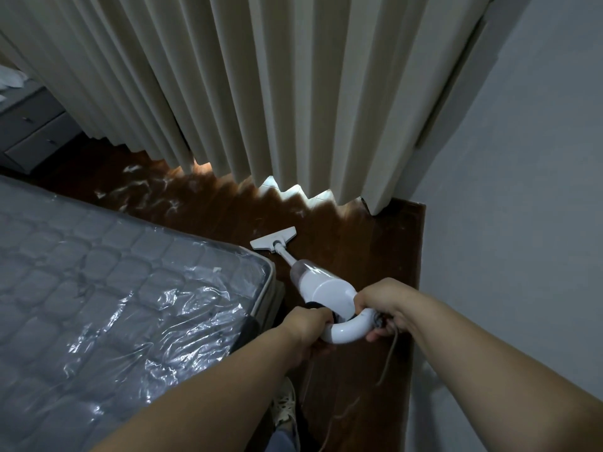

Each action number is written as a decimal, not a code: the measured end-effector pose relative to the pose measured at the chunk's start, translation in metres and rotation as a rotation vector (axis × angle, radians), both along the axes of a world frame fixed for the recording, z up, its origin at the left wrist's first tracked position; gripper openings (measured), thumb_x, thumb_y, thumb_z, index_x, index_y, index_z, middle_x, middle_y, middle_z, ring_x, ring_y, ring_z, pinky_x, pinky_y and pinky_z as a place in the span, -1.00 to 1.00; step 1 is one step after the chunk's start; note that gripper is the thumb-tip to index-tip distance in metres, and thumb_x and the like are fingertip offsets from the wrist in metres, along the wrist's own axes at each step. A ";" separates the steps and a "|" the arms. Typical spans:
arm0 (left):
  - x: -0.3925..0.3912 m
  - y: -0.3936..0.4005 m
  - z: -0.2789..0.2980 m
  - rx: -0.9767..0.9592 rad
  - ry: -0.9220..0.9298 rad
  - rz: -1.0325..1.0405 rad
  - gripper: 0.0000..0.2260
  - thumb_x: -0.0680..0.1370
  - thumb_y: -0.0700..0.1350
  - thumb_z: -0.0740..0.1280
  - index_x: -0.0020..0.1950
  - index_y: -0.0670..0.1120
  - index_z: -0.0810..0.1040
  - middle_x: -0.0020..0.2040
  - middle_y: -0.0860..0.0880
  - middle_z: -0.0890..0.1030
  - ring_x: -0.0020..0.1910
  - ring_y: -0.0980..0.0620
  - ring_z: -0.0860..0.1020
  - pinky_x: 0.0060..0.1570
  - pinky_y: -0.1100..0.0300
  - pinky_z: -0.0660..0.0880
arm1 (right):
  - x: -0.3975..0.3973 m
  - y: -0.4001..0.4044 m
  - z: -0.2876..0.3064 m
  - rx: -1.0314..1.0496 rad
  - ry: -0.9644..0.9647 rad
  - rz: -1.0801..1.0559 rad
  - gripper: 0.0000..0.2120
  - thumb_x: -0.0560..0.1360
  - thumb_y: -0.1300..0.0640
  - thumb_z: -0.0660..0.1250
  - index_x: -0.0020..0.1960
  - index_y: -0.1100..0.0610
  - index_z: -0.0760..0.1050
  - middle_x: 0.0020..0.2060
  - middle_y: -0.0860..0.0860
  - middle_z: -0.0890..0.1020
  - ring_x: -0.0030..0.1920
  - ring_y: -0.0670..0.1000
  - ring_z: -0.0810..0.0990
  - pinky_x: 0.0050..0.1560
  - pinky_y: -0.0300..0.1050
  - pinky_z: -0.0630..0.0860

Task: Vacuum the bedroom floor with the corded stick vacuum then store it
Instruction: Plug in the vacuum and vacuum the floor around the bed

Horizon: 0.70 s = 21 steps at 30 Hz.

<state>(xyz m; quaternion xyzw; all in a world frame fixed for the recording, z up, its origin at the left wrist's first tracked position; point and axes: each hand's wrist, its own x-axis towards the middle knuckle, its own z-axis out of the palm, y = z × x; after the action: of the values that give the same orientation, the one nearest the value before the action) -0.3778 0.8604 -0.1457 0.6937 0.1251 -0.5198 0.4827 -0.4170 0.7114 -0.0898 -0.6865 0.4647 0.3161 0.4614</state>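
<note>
Hands first: both are clamped on the white loop handle of the stick vacuum, the left hand wrapped round the near-left curve and the right hand round the far-right side, close together with the loop between them. The cord trails down from the handle past the right wrist toward the floor.

The vacuum slants forward and down, its floor head flat on the dark wooden floor in the strip between the corner of the mattress, which is wrapped in plastic, and the wall. The head sits near the hem of the pleated curtain, not touching it.

Judging by the pale wisps of dust lying on the floor along the far edge of the bed, vacuuming is under way and that patch is not yet done. To do it well, the head should stay flat on the boards and travel in slow overlapping strokes toward the dust. The curtain hem could get sucked in, so strokes there are best run alongside it. The cord looks likely to tangle underfoot near the shoe; keeping it behind the body would help.
</note>
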 end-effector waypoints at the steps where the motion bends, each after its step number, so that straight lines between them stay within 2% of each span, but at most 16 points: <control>1: 0.011 0.001 -0.002 0.012 0.000 0.010 -0.87 0.51 -0.15 0.28 0.02 -0.15 0.48 -0.12 -0.18 0.57 -0.31 -0.06 0.55 -0.41 0.19 0.51 | 0.012 0.002 -0.001 0.004 0.002 0.007 -0.60 0.47 0.29 0.20 0.31 0.29 0.35 -0.06 0.27 0.54 -0.44 0.06 0.62 -0.57 -0.30 0.45; 5: 0.053 0.003 -0.006 0.055 0.000 0.033 -0.93 0.52 -0.14 0.27 -0.04 -0.12 0.45 -0.13 -0.16 0.53 -0.27 -0.08 0.54 -0.43 0.19 0.48 | 0.057 0.007 -0.007 0.015 0.009 0.031 -0.60 0.48 0.29 0.20 0.31 0.29 0.33 0.04 0.29 0.54 -0.39 0.08 0.61 -0.51 -0.28 0.44; 10: 0.109 0.009 -0.009 0.057 0.037 0.080 -0.96 0.54 -0.14 0.26 -0.04 -0.07 0.41 -0.11 -0.14 0.54 -0.26 -0.05 0.54 -0.45 0.21 0.47 | 0.115 0.012 -0.012 0.042 0.031 0.045 -0.62 0.50 0.28 0.17 0.31 0.31 0.34 -0.12 0.26 0.54 -0.38 0.07 0.59 -0.62 -0.33 0.38; 15: 0.152 0.013 -0.013 0.076 0.031 0.114 -0.73 0.52 -0.16 0.29 0.21 -0.13 0.39 -0.04 -0.19 0.54 -0.29 -0.06 0.54 -0.57 0.30 0.43 | 0.155 0.018 -0.023 0.054 0.001 -0.001 -0.64 0.49 0.29 0.18 0.28 0.30 0.36 0.03 0.30 0.54 -0.38 0.11 0.61 -0.62 -0.32 0.42; 21: 0.189 0.016 -0.022 0.057 0.030 0.127 -0.73 0.53 -0.16 0.30 0.22 -0.12 0.41 -0.02 -0.16 0.55 -0.15 -0.07 0.57 -0.39 0.16 0.53 | 0.188 0.021 -0.041 0.050 -0.020 -0.033 -0.64 0.49 0.27 0.22 0.28 0.28 0.37 0.10 0.31 0.54 -0.33 0.12 0.63 -0.62 -0.29 0.44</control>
<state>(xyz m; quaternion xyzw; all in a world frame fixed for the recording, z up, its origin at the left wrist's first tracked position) -0.1888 0.8764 -0.1677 0.6900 0.1910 -0.4945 0.4928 -0.2290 0.7328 -0.1306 -0.6701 0.4634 0.3131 0.4881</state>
